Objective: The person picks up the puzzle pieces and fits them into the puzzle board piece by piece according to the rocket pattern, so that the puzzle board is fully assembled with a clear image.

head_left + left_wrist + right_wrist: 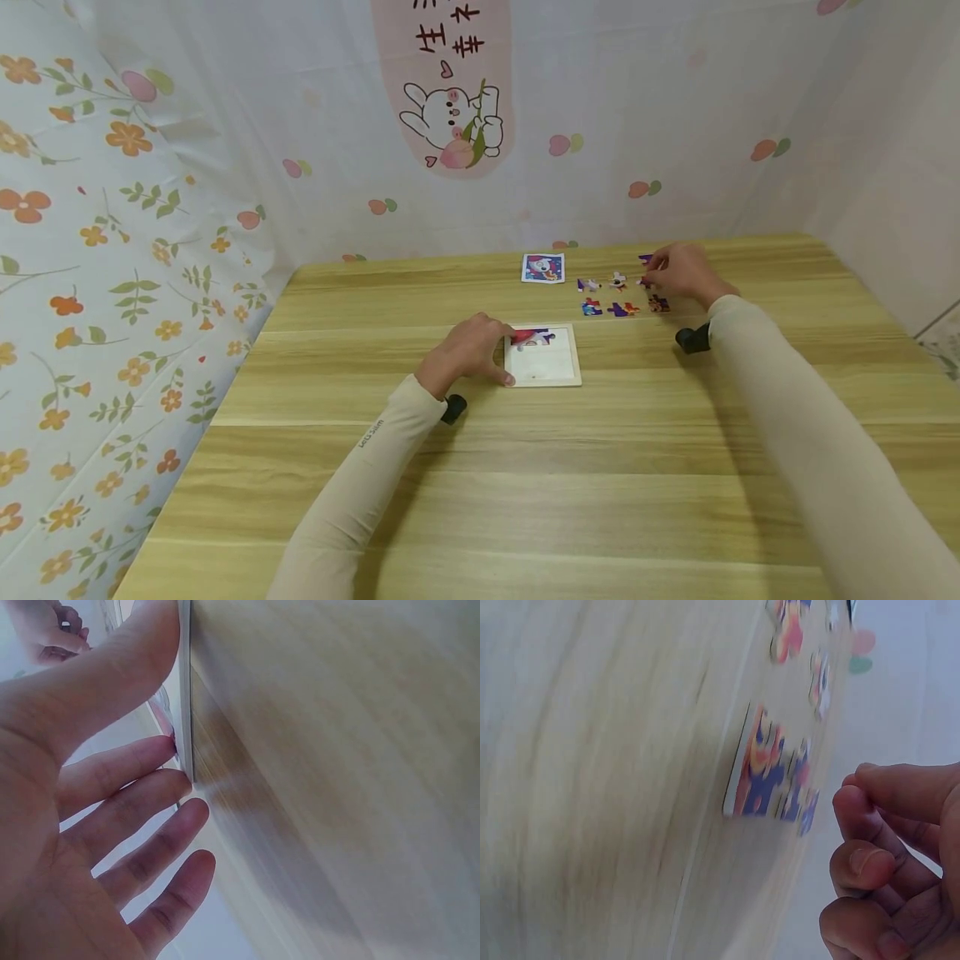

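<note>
My left hand (471, 346) rests at the left side of a shallow square puzzle tray (576, 358), its thumb at the near corner. In the left wrist view its other fingers (154, 859) are spread and nearly straight. Joined pieces (534, 337), red, white and purple, fill the tray's upper left. My right hand (681, 271) hovers over the loose puzzle pieces at the back right, fingers curled. The right wrist view shows its thumb and fingertips together with no piece visible between them; a brown-and-purple corner piece (756, 769) lies close by.
Several loose pieces, including a blue one (592, 307) and a purple-orange one (622, 309), lie in rows right of the tray. A small picture card (543, 268) is behind the tray. The wooden table (480, 508) meets a patterned cloth (337, 167) at the back.
</note>
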### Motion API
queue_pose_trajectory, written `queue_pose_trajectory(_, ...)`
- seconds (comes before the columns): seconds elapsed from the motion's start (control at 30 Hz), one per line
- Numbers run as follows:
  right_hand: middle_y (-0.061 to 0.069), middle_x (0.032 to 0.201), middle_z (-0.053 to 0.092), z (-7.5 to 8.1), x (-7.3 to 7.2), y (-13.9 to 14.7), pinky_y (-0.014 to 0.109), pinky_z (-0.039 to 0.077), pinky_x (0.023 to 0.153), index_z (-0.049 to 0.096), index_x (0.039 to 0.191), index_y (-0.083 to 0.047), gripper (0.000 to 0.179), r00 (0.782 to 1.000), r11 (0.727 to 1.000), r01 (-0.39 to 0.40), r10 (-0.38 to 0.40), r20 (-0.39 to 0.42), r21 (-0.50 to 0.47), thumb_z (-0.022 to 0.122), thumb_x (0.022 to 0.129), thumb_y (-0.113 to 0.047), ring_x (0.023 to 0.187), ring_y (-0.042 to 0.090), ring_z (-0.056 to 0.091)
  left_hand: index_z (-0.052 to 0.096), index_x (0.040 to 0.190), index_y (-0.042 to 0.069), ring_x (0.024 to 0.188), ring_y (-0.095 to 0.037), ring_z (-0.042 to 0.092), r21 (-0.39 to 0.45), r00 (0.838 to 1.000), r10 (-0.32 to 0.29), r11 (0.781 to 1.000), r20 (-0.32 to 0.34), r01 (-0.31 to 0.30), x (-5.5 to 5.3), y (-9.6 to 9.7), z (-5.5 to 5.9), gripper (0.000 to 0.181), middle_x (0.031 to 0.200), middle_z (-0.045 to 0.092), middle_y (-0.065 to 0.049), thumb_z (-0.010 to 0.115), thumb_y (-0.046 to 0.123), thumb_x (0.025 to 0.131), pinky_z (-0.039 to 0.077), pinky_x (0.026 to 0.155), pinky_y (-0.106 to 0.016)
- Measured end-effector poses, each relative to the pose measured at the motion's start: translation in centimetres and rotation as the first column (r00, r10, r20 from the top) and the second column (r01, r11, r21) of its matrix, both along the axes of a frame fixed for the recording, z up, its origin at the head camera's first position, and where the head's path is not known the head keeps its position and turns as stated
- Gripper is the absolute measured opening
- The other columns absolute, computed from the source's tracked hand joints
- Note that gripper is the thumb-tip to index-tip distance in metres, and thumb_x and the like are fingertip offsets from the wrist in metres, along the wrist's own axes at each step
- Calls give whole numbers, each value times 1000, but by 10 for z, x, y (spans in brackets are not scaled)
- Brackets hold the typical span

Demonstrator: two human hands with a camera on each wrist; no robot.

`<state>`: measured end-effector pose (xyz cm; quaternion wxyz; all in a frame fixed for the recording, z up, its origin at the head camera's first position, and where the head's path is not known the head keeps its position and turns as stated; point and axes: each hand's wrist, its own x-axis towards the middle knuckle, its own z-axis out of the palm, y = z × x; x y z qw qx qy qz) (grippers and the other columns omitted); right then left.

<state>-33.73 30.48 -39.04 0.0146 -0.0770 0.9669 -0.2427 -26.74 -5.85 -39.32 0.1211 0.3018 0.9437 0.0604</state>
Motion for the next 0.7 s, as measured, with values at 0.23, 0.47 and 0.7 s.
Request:
queue_pose_trajectory(0.23, 30, 107, 67, -1, -2, 11, 44, 49, 73, 69, 104, 8, 26, 998, 998, 68, -68, 11, -13, 61, 95, -16, 91, 39, 59, 61, 139, 10, 116, -26, 56, 0, 1000, -2, 1000, 3, 2, 0, 0, 1, 79, 138, 65, -7, 88, 44, 74, 48, 101, -39)
queue_pose_trajectory(0.47, 36, 135, 53, -7, -15, 18, 63, 46, 96, 62, 121, 6, 34, 991, 995, 101, -103, 85, 28, 58, 96, -17, 112, 50, 52, 61, 138, 10, 113, -26, 55, -8, 1000, -3, 1000, 11, 3, 0, -1, 3, 78, 137, 66, -7, 88, 44, 74, 48, 98, -38)
queue_pose_trajectory(0.7, 38, 146, 41, -7, -25, 21, 71, 35, 108, 53, 136, 2, 45, 983, 989, 90, -107, 147, 118, 52, 97, -18, 132, 58, 38, 61, 138, 8, 110, -25, 55, -24, 1000, -11, 1000, -2, 11, 2, 1, 4, 78, 136, 66, -7, 87, 45, 75, 48, 97, -37)
